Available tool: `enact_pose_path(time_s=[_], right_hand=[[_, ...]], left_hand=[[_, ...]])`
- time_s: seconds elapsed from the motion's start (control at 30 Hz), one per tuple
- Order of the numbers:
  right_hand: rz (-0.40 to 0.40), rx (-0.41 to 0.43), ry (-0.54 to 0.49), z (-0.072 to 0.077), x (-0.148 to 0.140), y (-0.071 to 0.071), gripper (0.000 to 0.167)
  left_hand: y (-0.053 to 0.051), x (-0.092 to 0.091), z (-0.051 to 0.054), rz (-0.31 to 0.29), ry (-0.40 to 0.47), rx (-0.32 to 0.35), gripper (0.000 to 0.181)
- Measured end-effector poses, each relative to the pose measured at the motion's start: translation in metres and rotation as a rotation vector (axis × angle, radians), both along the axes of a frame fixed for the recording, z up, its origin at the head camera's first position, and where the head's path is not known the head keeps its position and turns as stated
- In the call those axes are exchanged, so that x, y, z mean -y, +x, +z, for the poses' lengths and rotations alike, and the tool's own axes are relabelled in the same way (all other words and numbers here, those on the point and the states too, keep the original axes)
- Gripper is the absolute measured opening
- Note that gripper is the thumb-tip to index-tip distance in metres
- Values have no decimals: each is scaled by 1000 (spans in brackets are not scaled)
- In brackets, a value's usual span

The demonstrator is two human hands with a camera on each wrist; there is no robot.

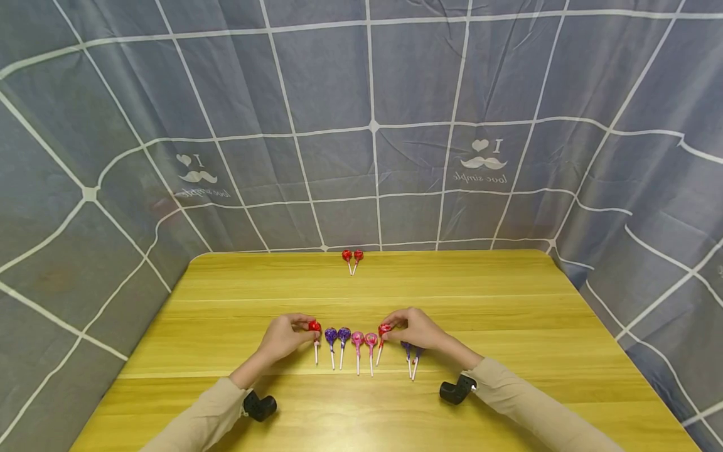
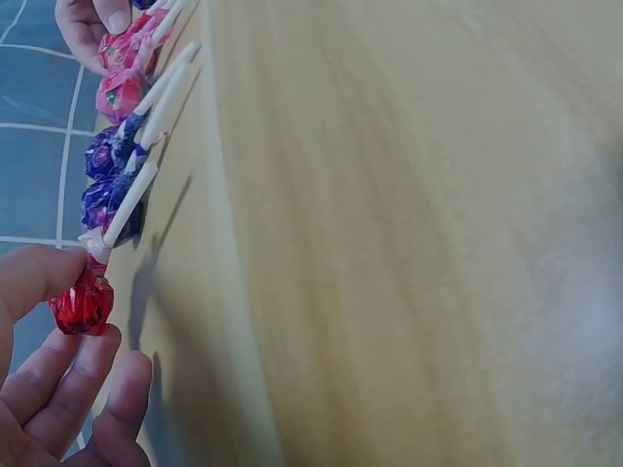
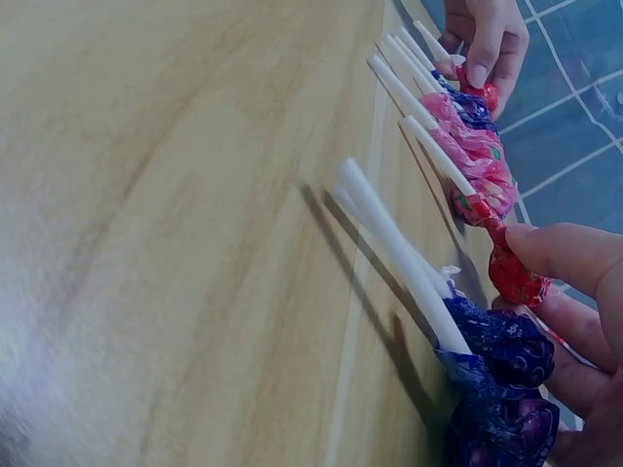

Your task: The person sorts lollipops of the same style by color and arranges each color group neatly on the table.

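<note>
Left hand [image 1: 286, 337]: thumb and fingertips pinch left red lollipop [image 1: 314, 326] at its wrapped head, remaining fingers spread apart. Right hand [image 1: 418, 328]: similar pinch, on right red lollipop [image 1: 385, 328], also at the head end. Can't tell if either candy rests on the surface [image 1: 480, 282] or sits slightly raised.

Key relation: the two held reds bracket a row running roughly parallel to the far edge. Between them, left to right: left purple pair [image 1: 344, 334], then pink pair [image 1: 370, 339]. Left red is just left of the purples; right red is just beside the right-hand pink. Long axes: heads toward far edge, sticks toward near edge. Left red's stick runs nearly straight; right red's slants toward the near left corner. Each hand comes in from the outer side, nearest its own red.

Right purple pair [image 3: 506, 336] lies to the right of right red, heads partly hidden under the right hand in the head view, sticks converging toward the near edge. Looks cramped there, my judgement.

Far red pair [image 1: 358, 254] sits mid far edge, sticks forming a V toward the near edge, well apart from both hands, about equally near to each.
</note>
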State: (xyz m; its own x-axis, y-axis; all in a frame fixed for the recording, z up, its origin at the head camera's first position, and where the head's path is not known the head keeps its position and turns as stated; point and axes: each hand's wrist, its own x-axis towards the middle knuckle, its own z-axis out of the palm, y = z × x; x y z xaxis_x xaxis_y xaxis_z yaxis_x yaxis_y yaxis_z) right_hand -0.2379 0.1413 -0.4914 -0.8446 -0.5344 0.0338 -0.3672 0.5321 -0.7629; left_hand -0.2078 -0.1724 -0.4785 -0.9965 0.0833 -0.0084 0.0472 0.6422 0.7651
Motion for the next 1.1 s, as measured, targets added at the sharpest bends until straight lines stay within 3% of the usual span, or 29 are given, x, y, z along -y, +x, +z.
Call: enact_pose_path(time_s=[0.5, 1.1], right_hand=[[-60, 24, -47, 5, -6, -10, 28], [-147, -44, -47, 16, -24, -42, 32]], left_hand=[[-17, -8, 17, 23, 44, -6, 34], [-59, -40, 20, 23, 59, -84, 35]])
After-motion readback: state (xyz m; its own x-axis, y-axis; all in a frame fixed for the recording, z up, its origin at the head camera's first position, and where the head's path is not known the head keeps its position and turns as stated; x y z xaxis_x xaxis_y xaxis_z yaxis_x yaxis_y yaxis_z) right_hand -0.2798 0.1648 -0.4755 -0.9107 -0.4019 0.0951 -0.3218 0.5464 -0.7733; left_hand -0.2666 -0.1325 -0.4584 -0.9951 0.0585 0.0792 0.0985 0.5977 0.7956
